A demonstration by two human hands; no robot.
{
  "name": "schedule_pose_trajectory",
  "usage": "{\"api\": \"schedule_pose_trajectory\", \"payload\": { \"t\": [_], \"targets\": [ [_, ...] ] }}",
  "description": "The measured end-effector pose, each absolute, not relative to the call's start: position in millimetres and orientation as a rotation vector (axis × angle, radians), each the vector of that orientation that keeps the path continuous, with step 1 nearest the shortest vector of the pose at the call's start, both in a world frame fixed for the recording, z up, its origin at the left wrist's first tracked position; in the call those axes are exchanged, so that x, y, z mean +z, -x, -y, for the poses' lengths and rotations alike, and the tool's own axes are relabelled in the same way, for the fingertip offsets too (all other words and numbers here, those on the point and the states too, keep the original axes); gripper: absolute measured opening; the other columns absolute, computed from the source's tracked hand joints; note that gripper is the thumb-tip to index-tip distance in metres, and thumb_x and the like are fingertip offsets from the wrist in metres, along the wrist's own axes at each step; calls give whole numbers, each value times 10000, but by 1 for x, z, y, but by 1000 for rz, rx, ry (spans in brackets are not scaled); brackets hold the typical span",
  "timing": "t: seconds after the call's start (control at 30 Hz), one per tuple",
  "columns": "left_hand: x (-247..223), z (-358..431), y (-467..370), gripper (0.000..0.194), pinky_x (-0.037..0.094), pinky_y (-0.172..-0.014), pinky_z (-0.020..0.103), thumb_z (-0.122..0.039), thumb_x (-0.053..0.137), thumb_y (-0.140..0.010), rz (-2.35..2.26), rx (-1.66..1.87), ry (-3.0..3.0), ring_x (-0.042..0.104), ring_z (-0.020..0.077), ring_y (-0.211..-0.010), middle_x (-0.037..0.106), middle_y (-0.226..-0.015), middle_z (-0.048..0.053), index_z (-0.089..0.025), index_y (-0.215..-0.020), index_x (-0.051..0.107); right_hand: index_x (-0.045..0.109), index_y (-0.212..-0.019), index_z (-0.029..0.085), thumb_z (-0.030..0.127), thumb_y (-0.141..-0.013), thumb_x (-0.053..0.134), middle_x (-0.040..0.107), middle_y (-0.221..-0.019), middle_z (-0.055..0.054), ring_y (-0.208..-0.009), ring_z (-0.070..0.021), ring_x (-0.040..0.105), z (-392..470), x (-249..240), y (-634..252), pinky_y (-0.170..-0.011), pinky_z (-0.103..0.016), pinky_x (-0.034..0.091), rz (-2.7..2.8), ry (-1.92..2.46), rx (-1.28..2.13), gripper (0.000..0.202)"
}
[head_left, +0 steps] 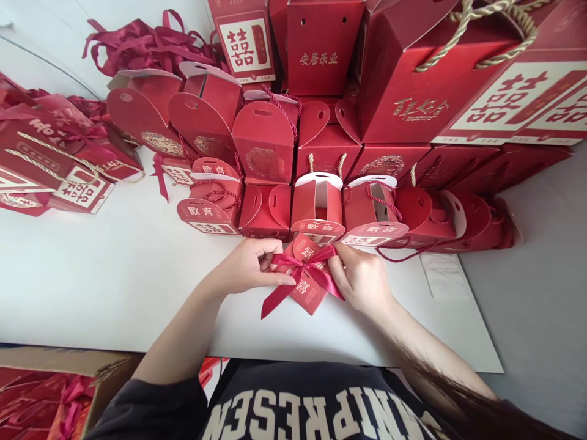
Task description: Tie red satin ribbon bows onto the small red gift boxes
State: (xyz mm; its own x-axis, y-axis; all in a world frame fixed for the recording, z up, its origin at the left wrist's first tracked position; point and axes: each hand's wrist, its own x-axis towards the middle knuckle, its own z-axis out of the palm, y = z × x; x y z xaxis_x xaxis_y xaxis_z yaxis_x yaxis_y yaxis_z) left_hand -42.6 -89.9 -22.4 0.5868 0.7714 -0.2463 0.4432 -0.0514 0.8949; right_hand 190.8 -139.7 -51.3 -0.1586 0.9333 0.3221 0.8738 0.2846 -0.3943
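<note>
A small red gift box with light printed characters sits at the table's middle, turned cornerwise to me. Across its top runs a crimson satin ribbon tied in a bow, its two tails hanging down left and right. My left hand is closed on the ribbon's left loop, its thumb pointing toward the knot. On the other side my right hand pinches the right loop; its fingertips are partly hidden. Just behind the box stands a row of small red boxes, among them one with an open top.
Larger red boxes with rope handles stand at the back right. A heap of crimson ribbons lies at the back left, above more red boxes. An open cardboard carton with red items is at the lower left. The white table ends at the right.
</note>
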Motion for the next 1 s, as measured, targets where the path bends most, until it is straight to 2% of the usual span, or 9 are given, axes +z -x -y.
{"api": "schedule_pose_trajectory", "payload": {
  "t": [0.27,0.6,0.8,1.0],
  "targets": [
    [-24,90,42,445,236,-499,207,-426,772,-713,-978,304,-1595,295,67,-559,366,-616,-62,-165,-665,415,569,-702,170,210,-931,386,567,-535,-7,-450,-124,462,138,-53,-189,-493,-265,257,2069,1582,169,296],
    [-28,89,44,464,280,-528,216,-412,785,-699,-943,308,-1544,342,72,-572,373,-628,-60,-165,-643,395,531,-679,179,201,-930,378,555,-524,-2,-446,-122,456,140,-58,-189,-490,-265,261,2067,1539,174,295],
    [-27,89,43,476,259,-513,211,-393,780,-702,-946,305,-1520,317,68,-565,348,-618,-63,-169,-634,366,510,-667,184,187,-920,373,549,-521,-1,-448,-122,460,139,-58,-188,-493,-267,269,2064,1533,179,287],
    [-30,89,43,428,279,-534,219,-387,778,-706,-947,323,-1524,337,75,-584,366,-635,-56,-162,-645,419,503,-661,189,190,-919,373,547,-517,-1,-446,-123,455,139,-58,-189,-491,-266,267,2054,1535,194,289]
  ]
}}
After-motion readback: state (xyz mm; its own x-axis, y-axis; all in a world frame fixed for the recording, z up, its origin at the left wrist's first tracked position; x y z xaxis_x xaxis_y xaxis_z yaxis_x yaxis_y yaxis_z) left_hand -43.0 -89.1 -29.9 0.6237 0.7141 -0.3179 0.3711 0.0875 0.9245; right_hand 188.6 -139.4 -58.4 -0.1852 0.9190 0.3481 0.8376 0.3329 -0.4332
